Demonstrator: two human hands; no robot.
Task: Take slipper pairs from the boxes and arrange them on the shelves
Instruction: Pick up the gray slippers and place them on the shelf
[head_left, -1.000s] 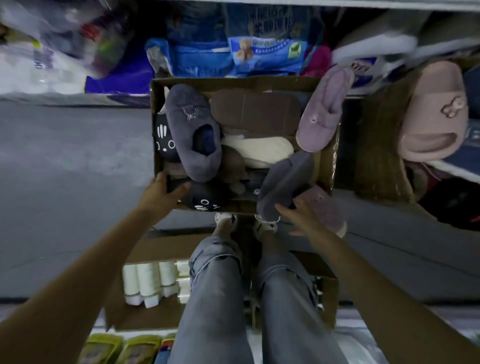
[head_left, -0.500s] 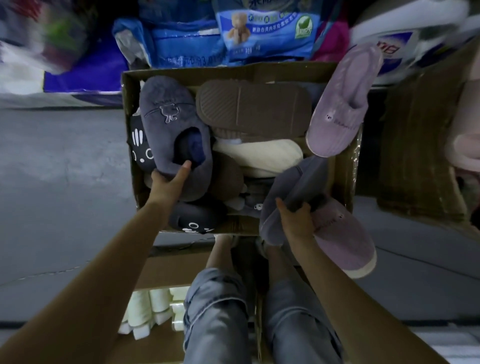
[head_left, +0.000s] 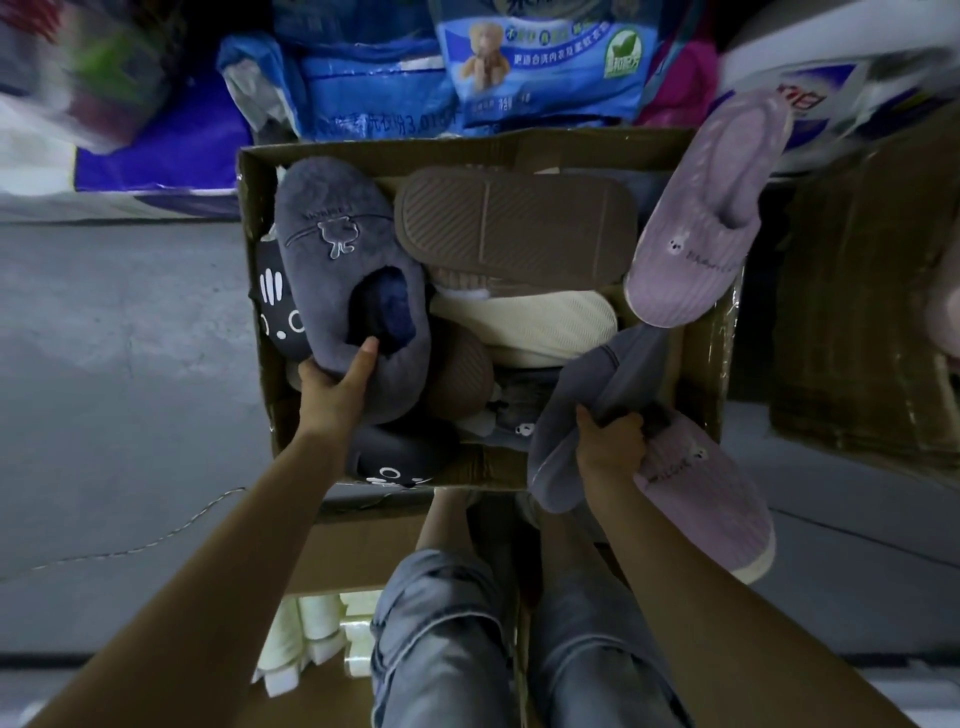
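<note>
Head view, box: open, heaped with slippers.
Left hand: fingers clasp the heel of a dark grey slipper lying in the box's left side (thumb inside the opening).
Right hand: fingers closed round a blue-grey slipper and a lilac slipper at the box's near right corner.
Second lilac slipper: leaning over the right rim.

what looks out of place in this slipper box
The slippers lie jumbled, not paired. A brown slipper lies sole-up at the far end of the cardboard box, and a purple slipper perches tilted across its right rim, half outside. A matching-looking purple one is in the right hand, along with a grey slipper.
</note>
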